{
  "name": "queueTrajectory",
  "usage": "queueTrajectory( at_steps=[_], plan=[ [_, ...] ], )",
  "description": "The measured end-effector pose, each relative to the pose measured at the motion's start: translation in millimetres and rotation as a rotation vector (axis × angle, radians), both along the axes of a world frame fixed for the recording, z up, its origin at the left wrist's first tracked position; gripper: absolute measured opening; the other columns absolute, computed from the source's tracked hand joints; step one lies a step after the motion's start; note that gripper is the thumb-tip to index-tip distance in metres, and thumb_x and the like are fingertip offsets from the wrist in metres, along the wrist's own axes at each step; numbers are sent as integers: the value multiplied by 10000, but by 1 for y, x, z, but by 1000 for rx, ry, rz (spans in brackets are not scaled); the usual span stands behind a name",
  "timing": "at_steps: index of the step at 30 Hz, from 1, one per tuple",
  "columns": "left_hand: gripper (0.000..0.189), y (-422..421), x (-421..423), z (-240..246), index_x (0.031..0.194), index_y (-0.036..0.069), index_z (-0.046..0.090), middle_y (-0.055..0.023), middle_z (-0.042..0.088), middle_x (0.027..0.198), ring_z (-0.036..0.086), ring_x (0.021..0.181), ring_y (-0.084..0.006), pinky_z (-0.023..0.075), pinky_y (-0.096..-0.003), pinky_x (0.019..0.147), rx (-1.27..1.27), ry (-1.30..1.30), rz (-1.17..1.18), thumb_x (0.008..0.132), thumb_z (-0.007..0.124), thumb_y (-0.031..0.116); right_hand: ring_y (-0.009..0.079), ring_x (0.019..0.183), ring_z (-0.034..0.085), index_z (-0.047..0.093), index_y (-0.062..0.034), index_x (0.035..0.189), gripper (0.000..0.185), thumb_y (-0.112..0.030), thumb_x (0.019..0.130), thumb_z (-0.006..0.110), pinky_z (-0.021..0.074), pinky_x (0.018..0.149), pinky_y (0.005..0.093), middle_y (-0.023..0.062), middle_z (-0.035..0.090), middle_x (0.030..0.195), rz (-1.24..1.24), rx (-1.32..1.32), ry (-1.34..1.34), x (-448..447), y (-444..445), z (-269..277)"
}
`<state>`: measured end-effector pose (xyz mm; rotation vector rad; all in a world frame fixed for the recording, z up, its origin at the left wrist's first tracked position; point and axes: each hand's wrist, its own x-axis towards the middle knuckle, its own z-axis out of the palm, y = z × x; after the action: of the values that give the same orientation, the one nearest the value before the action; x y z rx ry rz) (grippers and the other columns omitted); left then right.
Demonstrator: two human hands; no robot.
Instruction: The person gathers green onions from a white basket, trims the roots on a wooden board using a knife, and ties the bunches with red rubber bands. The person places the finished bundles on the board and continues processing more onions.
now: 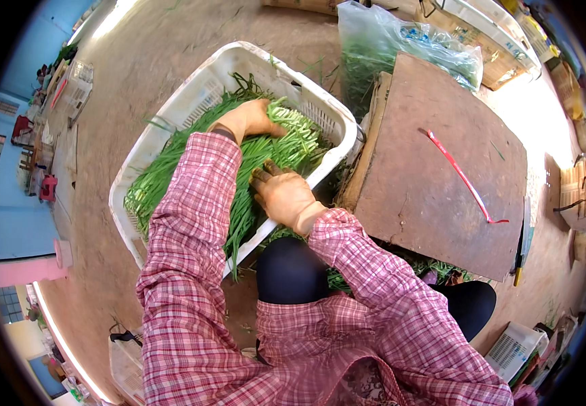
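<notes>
A white plastic crate point(143, 137) stands before me, with long green leafy stalks point(232, 200), like garlic chives, lying in bundles inside. My left hand point(247, 121), in a tan glove, rests on the bundles near their pale cut ends, thumb spread from the fingers. Close to the crate's near right rim is my right hand point(284, 195), also gloved, its dark-stained fingertips against the leaves. Whether either hand grips any stalks cannot be told. To the right, a red strip or tie point(458, 170) lies on a brown board point(425, 203).
Behind the board sits a clear plastic bag of greens point(369, 51). A white crate on cardboard boxes point(501, 66) stands at upper right. A knife-like tool point(525, 243) lies by the board's right edge. Loose greens point(437, 266) lie below the board, near my legs.
</notes>
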<state>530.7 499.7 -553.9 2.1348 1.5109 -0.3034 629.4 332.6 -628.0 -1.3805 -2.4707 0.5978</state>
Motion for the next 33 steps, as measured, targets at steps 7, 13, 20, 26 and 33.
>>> queueTrajectory(
  at_steps=[7,13,20,26,33],
  plan=[
    [579,-6,-38,10,1254,-24,584,-103,691,1103,661,924,-187,542,-329,831,-344,-561,297,730,809,79,298,1210,560,649,-83,1175,340,-240,882,579,465,960,452,85,617,1286,-18,-53,62,6,-1,14],
    [515,-32,-46,16,1254,6,588,-71,687,1069,650,948,-195,537,-324,855,-175,-773,439,764,744,-23,348,963,651,650,-58,1073,261,-241,895,599,530,847,439,166,668,1091,-22,87,164,7,1,6],
    [512,-56,-45,-2,1228,-23,585,-78,682,1091,642,981,-190,512,-310,905,-80,-1018,555,748,761,-50,164,850,659,601,9,1172,403,-120,829,770,535,685,280,89,675,1055,-683,-313,1288,19,46,22],
    [487,-71,-46,-3,1202,-11,602,-71,682,1086,644,971,-172,505,-288,901,-73,-1214,661,744,755,-72,117,574,559,618,-16,1116,346,-137,832,774,468,540,246,31,668,799,-634,-642,1598,20,79,-12],
    [458,-81,-46,-9,1172,3,619,-61,679,1086,639,964,-161,501,-283,900,-5,-1215,698,745,773,-53,132,751,611,602,-23,1199,400,-128,842,748,489,667,270,57,690,910,-603,-624,1333,12,71,27]
  ],
)
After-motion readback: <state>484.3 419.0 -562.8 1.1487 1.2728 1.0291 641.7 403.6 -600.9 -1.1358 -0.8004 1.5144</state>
